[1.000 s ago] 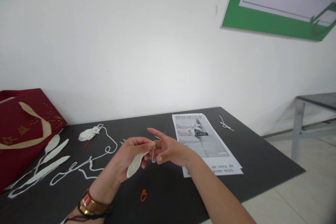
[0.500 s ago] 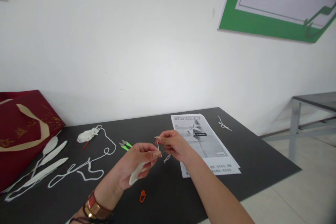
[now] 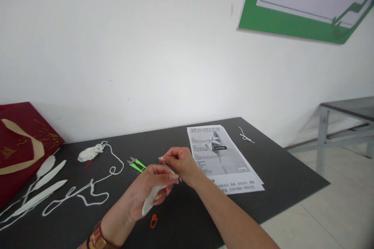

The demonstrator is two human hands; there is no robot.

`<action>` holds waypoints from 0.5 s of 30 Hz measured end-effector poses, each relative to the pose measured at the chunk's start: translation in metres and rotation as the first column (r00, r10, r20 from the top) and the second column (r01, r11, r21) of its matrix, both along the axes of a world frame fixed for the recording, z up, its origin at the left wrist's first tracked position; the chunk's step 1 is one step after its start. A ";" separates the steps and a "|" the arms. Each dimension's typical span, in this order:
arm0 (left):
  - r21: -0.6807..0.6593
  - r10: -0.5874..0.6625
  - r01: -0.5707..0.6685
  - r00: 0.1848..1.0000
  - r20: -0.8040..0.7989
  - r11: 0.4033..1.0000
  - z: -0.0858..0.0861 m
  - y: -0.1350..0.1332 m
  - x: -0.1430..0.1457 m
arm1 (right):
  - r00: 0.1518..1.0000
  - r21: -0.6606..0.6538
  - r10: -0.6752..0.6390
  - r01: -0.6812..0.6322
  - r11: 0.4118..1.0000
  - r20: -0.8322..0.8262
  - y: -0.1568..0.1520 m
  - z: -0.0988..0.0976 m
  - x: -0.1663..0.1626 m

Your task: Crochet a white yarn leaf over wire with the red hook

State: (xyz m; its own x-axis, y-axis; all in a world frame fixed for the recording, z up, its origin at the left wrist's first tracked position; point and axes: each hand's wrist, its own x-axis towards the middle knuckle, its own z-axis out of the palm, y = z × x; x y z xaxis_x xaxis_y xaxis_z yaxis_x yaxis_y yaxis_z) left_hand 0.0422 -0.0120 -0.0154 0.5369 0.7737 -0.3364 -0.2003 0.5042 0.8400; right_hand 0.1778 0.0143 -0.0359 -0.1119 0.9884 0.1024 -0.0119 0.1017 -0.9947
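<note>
My left hand (image 3: 156, 186) is closed on a white crocheted petal (image 3: 149, 202), whose rounded end hangs below the palm. Its thumb and forefinger pinch the upper end. Right beside it, my right hand (image 3: 182, 163) pinches a thin pale strand (image 3: 168, 168) that runs to the left fingertips. Whether that strand is yarn or wire I cannot tell. An orange stitch marker (image 3: 153, 221) lies on the table below the left hand. Green-handled thread snips (image 3: 136, 164) lie just past the left wrist, partly hidden by the hand.
On the black table (image 3: 140, 229), a white yarn bundle (image 3: 91, 152) trails a loose strand, with a red stick (image 3: 89, 164) beside it. Several white petals (image 3: 49, 175) lie near a dark red bag (image 3: 17, 144). Printed sheets (image 3: 242, 190) and a yarn scrap (image 3: 246, 137) lie to the right.
My right hand has shifted left and its fingers have turned, drawing the strand up to the left. The view has shifted slightly to the right. The left hand keeps its hold on the petal.
</note>
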 end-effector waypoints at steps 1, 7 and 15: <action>0.005 0.024 -0.024 1.000 0.008 1.000 0.001 0.001 -0.002 | 1.000 0.036 -0.024 0.023 0.999 0.020 0.000 0.002 0.003; 0.063 0.179 -0.183 0.982 0.066 0.981 0.004 0.016 -0.013 | 0.999 0.283 0.053 -0.051 0.958 0.003 -0.007 0.019 0.016; 0.090 0.198 -0.200 0.980 0.033 0.976 0.004 0.014 -0.008 | 0.988 0.159 0.047 -0.023 0.987 -0.149 -0.005 0.009 0.008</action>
State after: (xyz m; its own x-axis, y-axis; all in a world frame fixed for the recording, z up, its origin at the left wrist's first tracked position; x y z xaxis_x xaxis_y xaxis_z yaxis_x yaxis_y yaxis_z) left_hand 0.0343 0.0024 -0.0112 0.3757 0.8931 -0.2473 -0.3094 0.3724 0.8750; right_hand 0.1854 0.0094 -0.0274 -0.1175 0.9545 0.2739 -0.1683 0.2527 -0.9528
